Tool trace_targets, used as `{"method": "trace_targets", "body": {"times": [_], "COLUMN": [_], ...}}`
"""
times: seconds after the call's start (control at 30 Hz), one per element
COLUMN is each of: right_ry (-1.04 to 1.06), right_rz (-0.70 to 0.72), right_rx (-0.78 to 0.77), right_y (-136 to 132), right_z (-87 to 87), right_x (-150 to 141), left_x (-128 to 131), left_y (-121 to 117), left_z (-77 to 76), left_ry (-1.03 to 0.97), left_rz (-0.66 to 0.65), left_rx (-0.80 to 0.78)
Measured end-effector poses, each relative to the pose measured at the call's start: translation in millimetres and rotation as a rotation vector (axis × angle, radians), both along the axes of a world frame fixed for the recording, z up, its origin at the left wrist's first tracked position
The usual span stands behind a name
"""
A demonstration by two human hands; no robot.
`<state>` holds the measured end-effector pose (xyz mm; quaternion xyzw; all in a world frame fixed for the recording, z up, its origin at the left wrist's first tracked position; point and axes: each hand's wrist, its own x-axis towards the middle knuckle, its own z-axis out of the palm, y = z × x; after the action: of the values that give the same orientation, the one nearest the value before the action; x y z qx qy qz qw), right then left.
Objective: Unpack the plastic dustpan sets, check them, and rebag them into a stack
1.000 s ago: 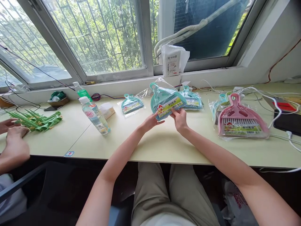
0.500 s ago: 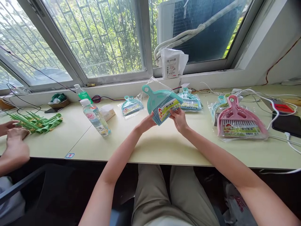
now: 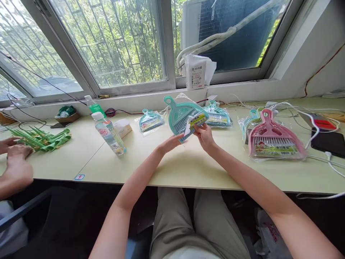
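Note:
A turquoise dustpan (image 3: 175, 114) with a small brush nested in it is held up above the table, tilted, its handle to the upper left. Clear plastic film shows behind its top edge. Across the brush lies a yellow-green printed label card (image 3: 197, 120), its left end bent up so that the white back shows. My left hand (image 3: 170, 144) pinches at that bent end. With fingers closed, my right hand (image 3: 205, 137) grips the dustpan's lower right side and the card's right part. Two wrapped turquoise dustpan sets, a left one (image 3: 151, 120) and a right one (image 3: 217, 116), lie behind.
A wrapped pink dustpan set (image 3: 275, 138) leans on others at right, near white cables and a black phone (image 3: 327, 142). To the left stand a clear bottle (image 3: 109, 133), a green-labelled bottle (image 3: 95, 107) and a tissue pack (image 3: 123, 127). Another person's hands (image 3: 18, 149) touch green stalks (image 3: 50, 139).
The label card's left end, flat over the brush before, is now bent up with its white back showing. My left hand has shifted slightly right. My right hand keeps its grip.

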<state>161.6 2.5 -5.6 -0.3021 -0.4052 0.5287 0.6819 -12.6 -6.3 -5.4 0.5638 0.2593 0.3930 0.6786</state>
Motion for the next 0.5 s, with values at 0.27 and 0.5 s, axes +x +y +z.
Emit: {"method": "trace_targets", "body": {"times": [0.27,0.5], "right_ry": [-0.064,-0.248], "right_rz": [-0.067,0.055], "right_rx": [-0.055,-0.106], "right_y": [6.7,-1.0], "right_z": [-15.1,-32.0], "right_x": [1.4,-19.5], "left_x": [-7.3,2.7], "left_y": [0.7,0.7], "left_z": [16.1,2.5], "left_ry": [0.265,0.836], "left_rz": [1.108,0.693], "left_rx": [0.597,0.837]}}
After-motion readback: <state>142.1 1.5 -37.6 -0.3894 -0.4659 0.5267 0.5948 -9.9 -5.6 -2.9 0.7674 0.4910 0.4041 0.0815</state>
